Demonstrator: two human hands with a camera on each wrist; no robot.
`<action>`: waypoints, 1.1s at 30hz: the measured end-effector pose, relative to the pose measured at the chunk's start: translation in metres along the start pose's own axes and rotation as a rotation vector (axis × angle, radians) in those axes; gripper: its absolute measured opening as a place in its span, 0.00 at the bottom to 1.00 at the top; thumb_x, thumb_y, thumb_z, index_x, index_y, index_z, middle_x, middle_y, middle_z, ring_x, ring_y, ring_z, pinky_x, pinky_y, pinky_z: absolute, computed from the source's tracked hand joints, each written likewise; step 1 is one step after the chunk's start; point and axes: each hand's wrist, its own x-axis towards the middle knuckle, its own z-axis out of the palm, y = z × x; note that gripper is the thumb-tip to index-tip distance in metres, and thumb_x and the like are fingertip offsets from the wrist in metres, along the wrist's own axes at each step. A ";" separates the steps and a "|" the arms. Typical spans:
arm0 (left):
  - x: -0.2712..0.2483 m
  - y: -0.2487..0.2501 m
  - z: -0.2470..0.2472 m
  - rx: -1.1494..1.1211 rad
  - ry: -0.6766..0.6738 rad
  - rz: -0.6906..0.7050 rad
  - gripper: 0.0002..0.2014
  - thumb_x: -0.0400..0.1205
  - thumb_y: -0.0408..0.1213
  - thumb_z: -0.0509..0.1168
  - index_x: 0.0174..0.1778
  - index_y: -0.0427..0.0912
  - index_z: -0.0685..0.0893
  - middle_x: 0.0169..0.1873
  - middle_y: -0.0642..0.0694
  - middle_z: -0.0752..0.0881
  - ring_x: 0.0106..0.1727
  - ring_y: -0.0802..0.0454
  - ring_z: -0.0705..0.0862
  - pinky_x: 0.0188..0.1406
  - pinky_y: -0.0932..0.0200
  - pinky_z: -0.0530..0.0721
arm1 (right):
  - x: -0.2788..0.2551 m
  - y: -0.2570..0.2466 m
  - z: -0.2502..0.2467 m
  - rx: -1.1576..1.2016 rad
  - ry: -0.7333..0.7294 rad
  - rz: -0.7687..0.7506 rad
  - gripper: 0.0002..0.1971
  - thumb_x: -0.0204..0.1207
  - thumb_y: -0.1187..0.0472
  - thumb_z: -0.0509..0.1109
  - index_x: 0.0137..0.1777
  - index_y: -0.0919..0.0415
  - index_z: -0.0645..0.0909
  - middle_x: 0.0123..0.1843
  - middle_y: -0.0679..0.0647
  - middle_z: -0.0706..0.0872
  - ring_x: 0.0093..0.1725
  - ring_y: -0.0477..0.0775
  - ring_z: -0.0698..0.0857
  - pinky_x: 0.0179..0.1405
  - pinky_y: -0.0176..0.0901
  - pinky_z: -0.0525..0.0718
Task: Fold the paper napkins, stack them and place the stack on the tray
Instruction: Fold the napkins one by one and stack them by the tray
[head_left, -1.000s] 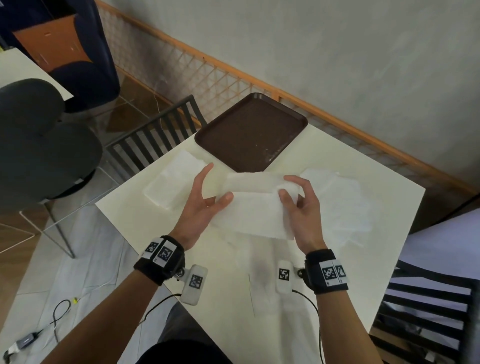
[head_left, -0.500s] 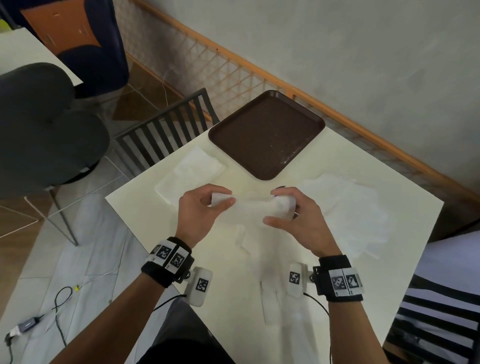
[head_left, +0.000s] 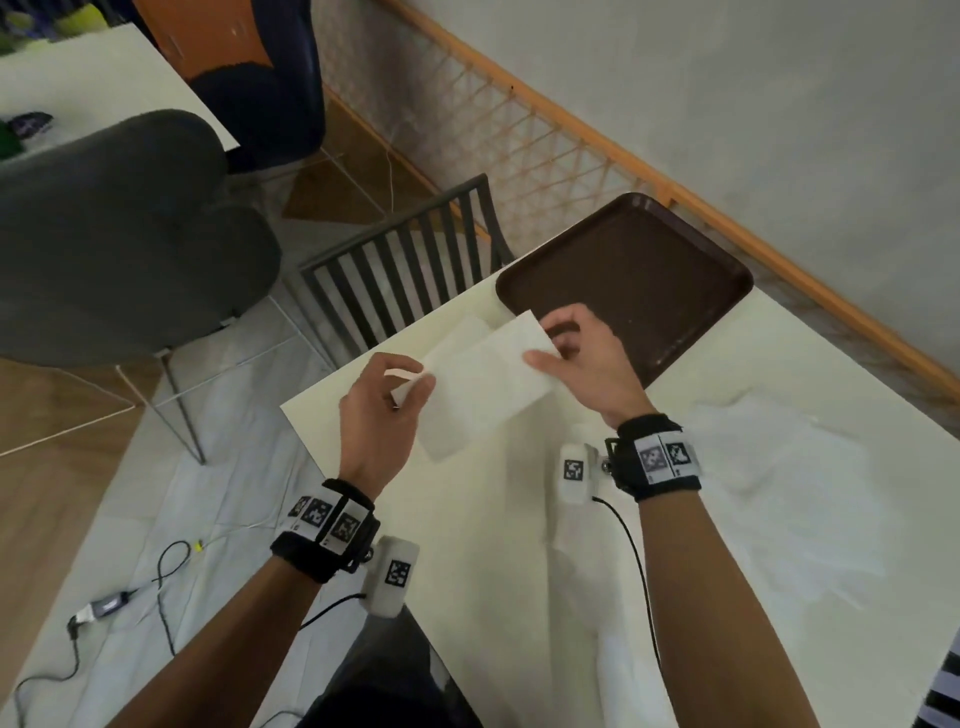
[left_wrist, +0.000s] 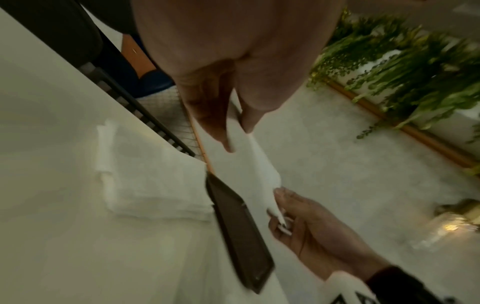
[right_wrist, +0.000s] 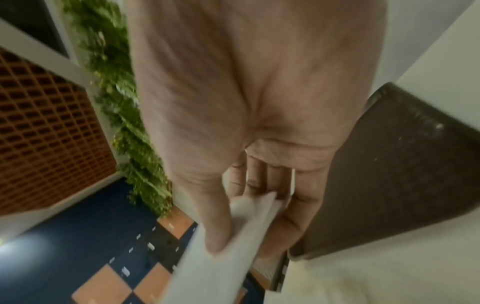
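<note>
A folded white napkin (head_left: 483, 384) hangs in the air between my two hands. My left hand (head_left: 410, 382) pinches its near left corner and my right hand (head_left: 545, 345) pinches its far right edge. It hovers just above a stack of folded napkins (head_left: 465, 332) on the table, beside the brown tray (head_left: 639, 280), which holds nothing. In the left wrist view my left hand (left_wrist: 237, 137) grips the napkin (left_wrist: 259, 164) edge-on above the stack (left_wrist: 145, 174). In the right wrist view my right hand (right_wrist: 246, 224) has its thumb on the napkin (right_wrist: 228, 267).
Loose unfolded napkins (head_left: 769, 467) lie spread over the right part of the white table (head_left: 519, 571). A dark slatted chair (head_left: 405, 280) stands against the table's left edge and a grey chair (head_left: 119, 234) farther left. A wall with a wooden rail runs behind the tray.
The napkin has been folded narrower, and both hands have carried it left and away, over the folded stack beside the tray.
</note>
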 end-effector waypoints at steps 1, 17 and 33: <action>0.008 -0.009 0.000 0.020 -0.005 -0.020 0.07 0.86 0.46 0.76 0.54 0.55 0.83 0.34 0.53 0.92 0.28 0.53 0.80 0.38 0.53 0.82 | 0.014 0.000 0.011 -0.042 0.021 0.011 0.20 0.79 0.59 0.85 0.67 0.49 0.83 0.55 0.47 0.94 0.55 0.44 0.94 0.59 0.45 0.93; 0.056 -0.063 0.025 0.580 -0.110 0.008 0.11 0.82 0.36 0.75 0.59 0.47 0.85 0.65 0.42 0.79 0.70 0.36 0.75 0.65 0.38 0.80 | 0.074 0.024 0.087 -0.594 0.141 0.001 0.20 0.84 0.56 0.79 0.72 0.55 0.77 0.69 0.59 0.84 0.68 0.65 0.84 0.63 0.61 0.86; -0.114 -0.012 0.151 0.347 -0.567 0.026 0.29 0.79 0.69 0.71 0.63 0.48 0.83 0.54 0.53 0.86 0.54 0.52 0.84 0.60 0.51 0.85 | -0.090 0.141 -0.058 -0.703 -0.011 0.271 0.33 0.76 0.30 0.78 0.75 0.47 0.78 0.71 0.50 0.85 0.73 0.61 0.81 0.71 0.64 0.83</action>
